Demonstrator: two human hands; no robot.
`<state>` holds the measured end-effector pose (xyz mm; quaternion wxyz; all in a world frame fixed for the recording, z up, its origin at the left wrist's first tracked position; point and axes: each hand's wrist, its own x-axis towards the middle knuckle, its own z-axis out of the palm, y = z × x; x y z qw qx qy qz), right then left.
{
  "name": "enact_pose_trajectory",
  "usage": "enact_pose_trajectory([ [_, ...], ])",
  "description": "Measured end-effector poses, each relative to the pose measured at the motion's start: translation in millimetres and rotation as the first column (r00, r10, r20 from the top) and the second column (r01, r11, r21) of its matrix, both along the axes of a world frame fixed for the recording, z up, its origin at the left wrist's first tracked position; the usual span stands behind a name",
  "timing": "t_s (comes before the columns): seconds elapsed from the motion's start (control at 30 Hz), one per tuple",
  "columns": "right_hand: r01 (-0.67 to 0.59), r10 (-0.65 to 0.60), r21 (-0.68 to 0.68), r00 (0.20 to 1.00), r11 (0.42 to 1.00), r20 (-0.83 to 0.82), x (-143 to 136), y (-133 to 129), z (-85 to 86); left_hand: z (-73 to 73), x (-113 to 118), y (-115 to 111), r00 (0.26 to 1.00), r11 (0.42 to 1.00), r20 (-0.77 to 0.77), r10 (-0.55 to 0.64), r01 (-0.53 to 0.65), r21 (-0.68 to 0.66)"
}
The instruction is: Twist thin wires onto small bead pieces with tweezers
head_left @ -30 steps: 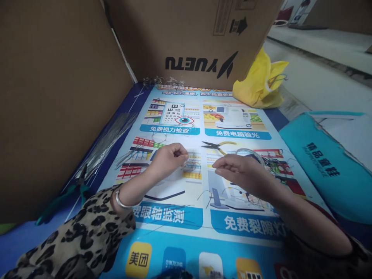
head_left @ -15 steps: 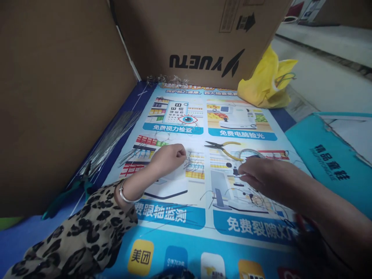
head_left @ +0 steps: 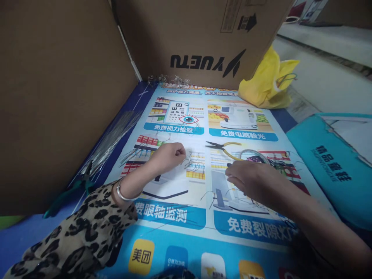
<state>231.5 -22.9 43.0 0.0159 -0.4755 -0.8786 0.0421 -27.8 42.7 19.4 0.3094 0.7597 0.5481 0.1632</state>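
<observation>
My left hand (head_left: 171, 155) is closed just above the printed poster (head_left: 162, 242), with thin bent wires (head_left: 194, 162) showing at its fingertips. Which of these wires it pinches and which lie behind it is hard to separate. To the right, my right hand (head_left: 243, 173) is closed too, thumb against fingers; anything between them is too small to make out. Yellow-handled pliers (head_left: 222, 147) lie just beyond it with their jaws pointing left. Past its knuckles lies a coil of wire (head_left: 252, 152), partly hidden by the hand.
A bundle of straight wires (head_left: 112, 135) and green-handled pliers (head_left: 78, 188) lie at the left. Cardboard walls (head_left: 203, 35) stand at the back and left. A yellow bag (head_left: 266, 83) and a turquoise shoe box (head_left: 328, 162) are on the right. Small wire pieces (head_left: 180, 80) sit at the back.
My right hand has moved left, closer to my left hand, uncovering more of the wire coil. My left hand stays almost in place, and both remain closed.
</observation>
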Motion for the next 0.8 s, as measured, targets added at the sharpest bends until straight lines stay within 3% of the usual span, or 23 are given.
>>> enact_pose_trajectory([
  [0.1, 0.07, -0.071, -0.012, 0.997, 0.997, -0.026, -21, 9, 5.2, 7.2, -3, 2, 0.997, 1.0, 0.075, 0.019, -0.019, 0.001],
  [0.2, 0.113, -0.121, -0.115, 0.991, 0.987, -0.062, -38, 23, 6.5, 13.9, -5, 2, 0.979, 0.998, 0.194, 0.065, -0.066, -0.002],
  [0.47, 0.146, -0.173, -0.237, 0.98, 0.96, -0.097, -78, 62, -7.3, 19.0, -11, 3, 0.901, 0.987, 0.412, 0.137, -0.159, 0.02],
  [0.6, 0.189, -0.197, -0.246, 0.98, 0.951, -0.007, -96, 68, -12.7, 17.3, -12, 5, 0.883, 0.989, 0.454, 0.117, -0.147, 0.032],
  [0.8, 0.193, -0.211, -0.302, 0.977, 0.933, -0.027, -115, 76, -18.3, 18.0, -10, 2, 0.864, 0.99, 0.492, 0.106, -0.14, 0.033],
])
